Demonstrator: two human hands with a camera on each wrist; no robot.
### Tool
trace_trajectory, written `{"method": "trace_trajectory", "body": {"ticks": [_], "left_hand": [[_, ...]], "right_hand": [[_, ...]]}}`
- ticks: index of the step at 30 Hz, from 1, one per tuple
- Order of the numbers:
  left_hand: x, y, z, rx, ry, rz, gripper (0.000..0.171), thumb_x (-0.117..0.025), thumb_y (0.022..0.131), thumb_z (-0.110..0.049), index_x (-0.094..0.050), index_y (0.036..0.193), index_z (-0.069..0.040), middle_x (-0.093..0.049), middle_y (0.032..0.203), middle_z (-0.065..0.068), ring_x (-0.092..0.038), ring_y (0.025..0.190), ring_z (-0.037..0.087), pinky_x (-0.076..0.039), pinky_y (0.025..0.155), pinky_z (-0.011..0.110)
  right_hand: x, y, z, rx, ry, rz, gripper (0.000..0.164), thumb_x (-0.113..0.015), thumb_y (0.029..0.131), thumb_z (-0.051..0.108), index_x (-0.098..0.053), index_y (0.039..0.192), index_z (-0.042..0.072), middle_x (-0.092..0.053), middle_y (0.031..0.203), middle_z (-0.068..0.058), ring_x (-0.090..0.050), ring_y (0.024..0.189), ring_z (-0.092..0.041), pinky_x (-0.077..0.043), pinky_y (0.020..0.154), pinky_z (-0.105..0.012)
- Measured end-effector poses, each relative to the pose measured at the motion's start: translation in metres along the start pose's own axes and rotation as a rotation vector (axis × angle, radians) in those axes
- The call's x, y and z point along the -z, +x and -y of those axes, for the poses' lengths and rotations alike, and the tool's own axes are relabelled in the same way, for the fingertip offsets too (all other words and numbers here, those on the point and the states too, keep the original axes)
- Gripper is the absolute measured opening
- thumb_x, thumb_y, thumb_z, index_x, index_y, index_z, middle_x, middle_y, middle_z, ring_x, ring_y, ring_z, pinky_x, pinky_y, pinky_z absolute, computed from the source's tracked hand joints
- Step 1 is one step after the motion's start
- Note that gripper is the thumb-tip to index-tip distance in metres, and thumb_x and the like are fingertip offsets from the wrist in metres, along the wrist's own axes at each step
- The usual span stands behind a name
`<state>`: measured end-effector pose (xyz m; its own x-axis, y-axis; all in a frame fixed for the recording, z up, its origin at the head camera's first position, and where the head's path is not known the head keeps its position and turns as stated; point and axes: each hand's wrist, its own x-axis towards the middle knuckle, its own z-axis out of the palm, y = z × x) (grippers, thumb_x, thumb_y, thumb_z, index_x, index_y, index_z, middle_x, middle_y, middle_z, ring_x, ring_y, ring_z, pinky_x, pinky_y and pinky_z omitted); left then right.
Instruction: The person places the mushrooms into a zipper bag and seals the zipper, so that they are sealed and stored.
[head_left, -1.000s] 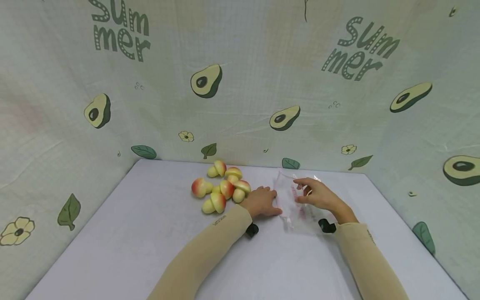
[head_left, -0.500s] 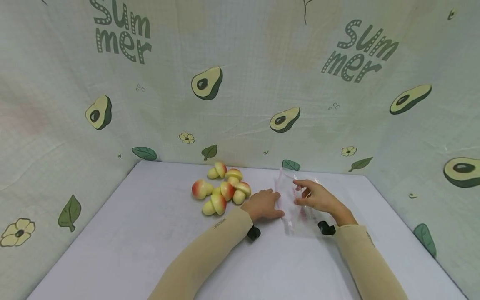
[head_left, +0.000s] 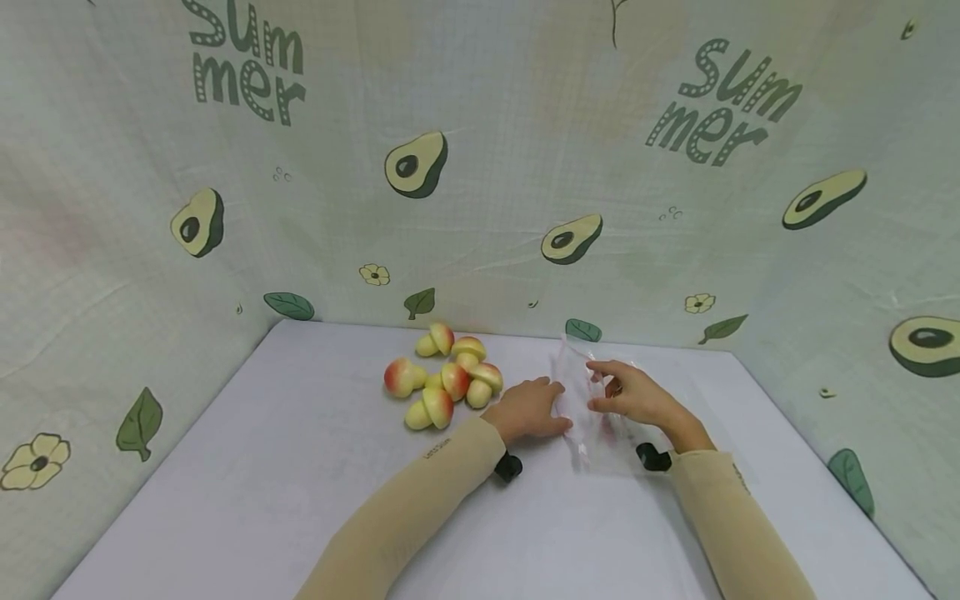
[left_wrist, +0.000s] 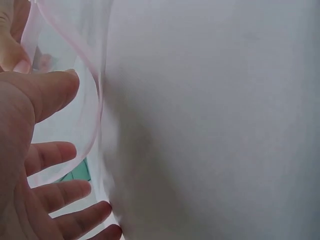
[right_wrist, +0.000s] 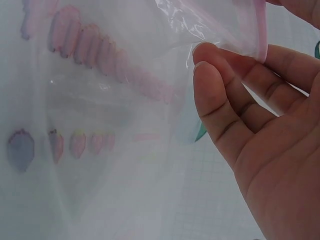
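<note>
A clear plastic bag (head_left: 573, 367) with pink-edged mouth lies on the white table, its mouth facing my left hand (head_left: 528, 408). Pink print (right_wrist: 92, 45) runs across the film in the right wrist view. My right hand (head_left: 637, 392) pinches the bag's upper layer by the pink rim (right_wrist: 262, 32), fingers and thumb curled. In the left wrist view the rim (left_wrist: 95, 85) bows out into a gap. The left hand's thumb and spread fingers (left_wrist: 62, 195) stand at this gap, holding nothing. Just left of that hand lie several toy mushrooms (head_left: 453, 379), yellow with red-tinged caps.
The white table (head_left: 247, 475) is bounded behind and at the sides by a hanging cloth (head_left: 480, 167) printed with avocados and leaves. A small black device (head_left: 507, 467) sits at the left wrist, with another (head_left: 652, 456) at the right wrist.
My left hand has shifted slightly right toward the bag's mouth. The right hand keeps its pinch nearly in place, and the mushrooms have not moved.
</note>
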<state>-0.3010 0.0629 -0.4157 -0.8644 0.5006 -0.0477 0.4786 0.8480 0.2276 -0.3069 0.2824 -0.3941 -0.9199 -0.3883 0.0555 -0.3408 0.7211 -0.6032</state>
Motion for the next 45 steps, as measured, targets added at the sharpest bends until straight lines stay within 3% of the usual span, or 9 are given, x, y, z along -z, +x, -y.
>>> {"method": "trace_trajectory", "body": {"ticks": [7, 14, 22, 29, 38, 45], "left_hand": [[0.000, -0.002, -0.002, -0.007, -0.007, -0.003, 0.060, -0.061, 0.086, -0.055, -0.051, 0.136, -0.023, -0.053, 0.132, 0.000, -0.055, 0.114, 0.020, -0.047, 0.090, 0.037], [0.003, -0.002, -0.001, 0.001, 0.063, 0.010, 0.062, -0.064, 0.083, -0.056, -0.054, 0.134, -0.022, -0.058, 0.123, 0.000, -0.057, 0.108, 0.021, -0.048, 0.085, 0.037], [0.000, 0.002, 0.003, -0.013, 0.105, 0.002, 0.061, -0.064, 0.081, -0.059, -0.058, 0.128, -0.020, -0.059, 0.121, -0.001, -0.056, 0.108, 0.020, -0.047, 0.087, 0.036], [-0.003, 0.004, 0.005, -0.013, 0.125, -0.009, 0.061, -0.064, 0.080, -0.061, -0.060, 0.126, -0.021, -0.059, 0.121, -0.001, -0.055, 0.109, 0.020, -0.047, 0.086, 0.036], [0.000, 0.000, 0.003, -0.032, 0.107, 0.004, 0.061, -0.063, 0.082, -0.059, -0.057, 0.129, -0.021, -0.059, 0.123, -0.001, -0.056, 0.109, 0.021, -0.048, 0.086, 0.037], [-0.001, 0.001, 0.004, -0.044, 0.055, -0.017, 0.062, -0.061, 0.084, -0.058, -0.053, 0.135, -0.023, -0.056, 0.128, -0.001, -0.055, 0.113, 0.020, -0.047, 0.088, 0.038]], "right_hand": [[-0.001, 0.000, 0.000, 0.011, 0.010, -0.001, 0.074, -0.080, 0.078, 0.020, -0.045, 0.140, 0.003, -0.055, 0.116, -0.016, -0.051, 0.080, -0.021, -0.045, 0.060, -0.029], [-0.002, 0.001, 0.004, 0.006, 0.007, -0.017, 0.076, -0.081, 0.075, 0.019, -0.046, 0.139, 0.000, -0.052, 0.108, -0.018, -0.049, 0.081, -0.021, -0.044, 0.060, -0.027], [-0.001, 0.004, 0.003, 0.065, 0.108, -0.020, 0.076, -0.081, 0.075, 0.012, -0.044, 0.139, -0.005, -0.054, 0.110, -0.016, -0.050, 0.075, -0.021, -0.045, 0.058, -0.025], [0.013, -0.012, 0.043, 0.057, 0.156, 0.006, 0.065, -0.074, 0.078, -0.002, -0.043, 0.134, -0.014, -0.053, 0.109, -0.028, -0.050, 0.075, -0.024, -0.043, 0.058, -0.023], [0.002, -0.001, 0.010, -0.009, 0.125, -0.006, 0.071, -0.077, 0.078, 0.008, -0.043, 0.137, -0.009, -0.054, 0.104, -0.020, -0.049, 0.077, -0.021, -0.042, 0.059, -0.025], [-0.001, 0.002, 0.003, -0.014, 0.127, -0.007, 0.074, -0.080, 0.076, 0.014, -0.044, 0.137, -0.007, -0.055, 0.103, -0.017, -0.049, 0.076, -0.020, -0.043, 0.058, -0.025]]}}
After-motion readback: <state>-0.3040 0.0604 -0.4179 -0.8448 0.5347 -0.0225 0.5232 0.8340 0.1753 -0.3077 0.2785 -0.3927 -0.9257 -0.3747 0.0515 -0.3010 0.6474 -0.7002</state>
